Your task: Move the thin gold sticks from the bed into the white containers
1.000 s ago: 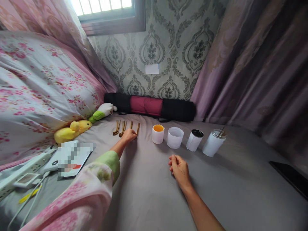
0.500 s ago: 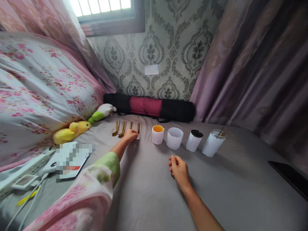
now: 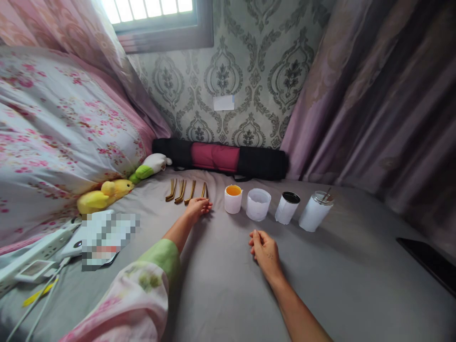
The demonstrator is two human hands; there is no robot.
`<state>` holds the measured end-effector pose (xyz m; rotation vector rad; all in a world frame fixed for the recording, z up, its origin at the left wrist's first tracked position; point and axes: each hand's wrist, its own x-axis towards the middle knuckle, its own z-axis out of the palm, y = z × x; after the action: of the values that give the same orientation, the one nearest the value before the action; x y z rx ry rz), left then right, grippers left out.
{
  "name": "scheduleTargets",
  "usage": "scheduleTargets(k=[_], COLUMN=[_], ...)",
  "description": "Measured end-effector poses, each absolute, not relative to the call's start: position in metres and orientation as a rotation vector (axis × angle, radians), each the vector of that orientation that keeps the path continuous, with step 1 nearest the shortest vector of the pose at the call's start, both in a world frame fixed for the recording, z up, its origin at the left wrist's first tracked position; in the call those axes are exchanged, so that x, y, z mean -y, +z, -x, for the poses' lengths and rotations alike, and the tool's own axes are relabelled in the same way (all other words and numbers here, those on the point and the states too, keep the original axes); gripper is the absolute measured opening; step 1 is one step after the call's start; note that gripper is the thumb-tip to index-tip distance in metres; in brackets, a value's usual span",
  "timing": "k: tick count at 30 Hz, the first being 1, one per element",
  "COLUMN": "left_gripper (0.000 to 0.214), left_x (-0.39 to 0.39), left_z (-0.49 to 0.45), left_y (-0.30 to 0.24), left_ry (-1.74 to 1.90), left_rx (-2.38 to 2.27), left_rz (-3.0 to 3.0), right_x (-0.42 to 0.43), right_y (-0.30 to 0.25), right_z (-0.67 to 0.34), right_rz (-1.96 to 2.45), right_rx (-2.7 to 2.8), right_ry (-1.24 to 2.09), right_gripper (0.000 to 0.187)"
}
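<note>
My left hand (image 3: 199, 207) is at the right end of a row of thin brown bent sticks in small bundles. Its fingers are curled together over the lower part of the rightmost bundle (image 3: 204, 190); what they pinch, if anything, is hidden. Left of it lie the other bundles (image 3: 180, 192), bent at their near ends. My right hand (image 3: 264, 249) rests closed on the grey sheet, nothing visible in it. Beyond it stand a white-wrapped cup with an orange inside (image 3: 233, 200), a wide whitish cup (image 3: 258, 205), a white-wrapped can with a dark inside (image 3: 287, 209) and a white-wrapped glass jar (image 3: 315, 212).
A brown stick (image 3: 327, 193) leans in the jar. A black and maroon roll bag (image 3: 221, 158) lies along the wall. Plush toys (image 3: 103, 195), a power strip (image 3: 42, 251) with cables and a blurred flat item (image 3: 110, 237) lie left. A dark flat device (image 3: 429, 263) lies right.
My left hand has moved slightly right and nearer, uncovering the lower end of the third bundle. The sticks in the rightmost bundle look more spread. My right hand stays in place.
</note>
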<state>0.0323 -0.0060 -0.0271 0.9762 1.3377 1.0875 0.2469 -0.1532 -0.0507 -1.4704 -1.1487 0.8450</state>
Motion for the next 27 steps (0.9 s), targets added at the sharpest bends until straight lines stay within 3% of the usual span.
scheduleTargets(k=[27], left_gripper=[0.021], left_x=[0.063], left_z=[-0.071], left_y=[-0.031], left_ry=[1.181], left_rx=[-0.868], left_rz=[-0.671], right_x=[0.153], right_y=[-0.049], right_z=[-0.247], right_rz=[1.487], right_rx=[1.167], right_ry=[0.834], right_gripper=[0.039])
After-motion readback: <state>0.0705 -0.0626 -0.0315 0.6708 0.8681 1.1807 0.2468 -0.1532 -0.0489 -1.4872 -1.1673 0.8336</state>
